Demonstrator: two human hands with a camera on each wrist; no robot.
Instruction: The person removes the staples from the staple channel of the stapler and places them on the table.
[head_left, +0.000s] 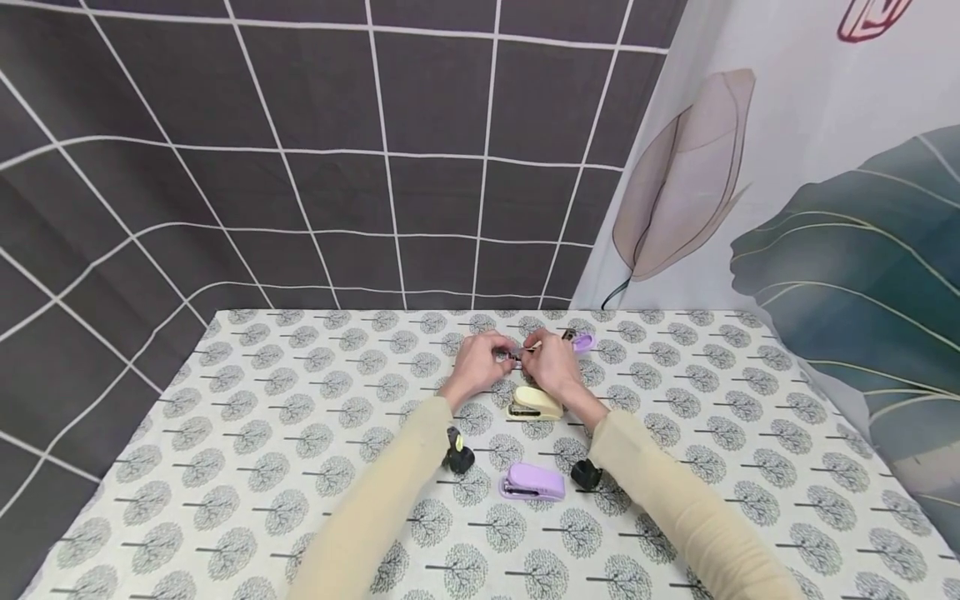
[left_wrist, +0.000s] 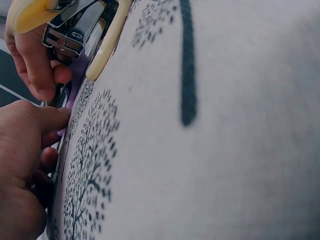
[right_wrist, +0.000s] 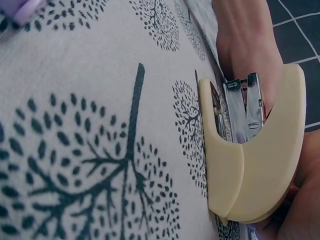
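At the far side of the table my left hand (head_left: pixel 480 360) and right hand (head_left: pixel 552 363) meet over an opened purple stapler (head_left: pixel 584 342), whose lid sticks out to the right of my right hand. Fingertips of both hands pinch at its narrow silver metal part; most of that part is hidden by the fingers. The left wrist view has the left thumb tip at the purple base (left_wrist: pixel 76 82), with the right fingers curled just beyond. Just in front of the hands a cream-yellow stapler (head_left: pixel 536 403) stands on the cloth, its metal front facing left.
A second purple stapler (head_left: pixel 534 482) lies nearer, between the two forearms. Small black devices (head_left: pixel 586 475) sit beside the sleeves. Tree-print cloth (head_left: pixel 300 433) covers the table. Behind it hangs a dark grid curtain (head_left: pixel 315 192), with a leaf-print curtain (head_left: pixel 810 250) at the right.
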